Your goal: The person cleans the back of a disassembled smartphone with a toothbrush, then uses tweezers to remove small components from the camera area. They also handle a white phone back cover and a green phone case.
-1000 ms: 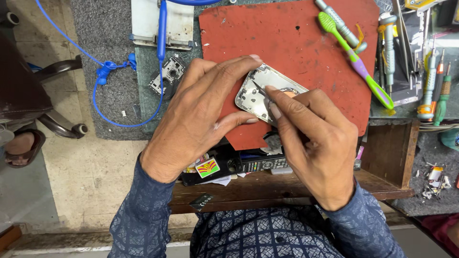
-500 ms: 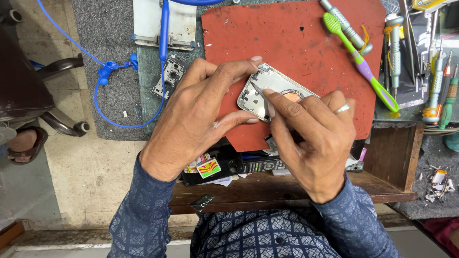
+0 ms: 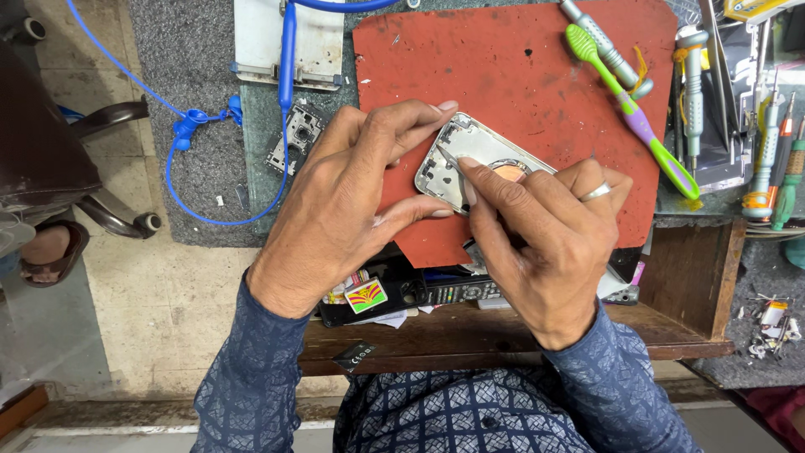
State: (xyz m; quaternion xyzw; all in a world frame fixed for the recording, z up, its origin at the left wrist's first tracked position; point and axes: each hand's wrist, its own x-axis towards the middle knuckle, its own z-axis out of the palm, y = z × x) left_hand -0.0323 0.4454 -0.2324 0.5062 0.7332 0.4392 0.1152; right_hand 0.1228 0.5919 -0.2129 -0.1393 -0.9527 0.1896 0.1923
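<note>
A silver phone housing [image 3: 470, 155] with a copper-coloured round part inside lies tilted on a red work mat [image 3: 520, 84]. My left hand [image 3: 352, 197] grips its left end between the fingers above and the thumb below. My right hand [image 3: 549, 239], with a ring on one finger, pinches a thin metal tool whose tip [image 3: 443, 154] touches the inside of the housing near its left edge.
A green and purple toothbrush [image 3: 633, 113] and a grey screwdriver [image 3: 604, 46] lie on the mat's right side. More screwdrivers [image 3: 776, 159] stand at the far right. A small circuit part [image 3: 295, 138] and a blue cable [image 3: 197, 126] lie left. A wooden shelf [image 3: 503, 331] is below.
My right hand has shifted slightly, with the tool tip now further left inside the housing. My left hand keeps its hold.
</note>
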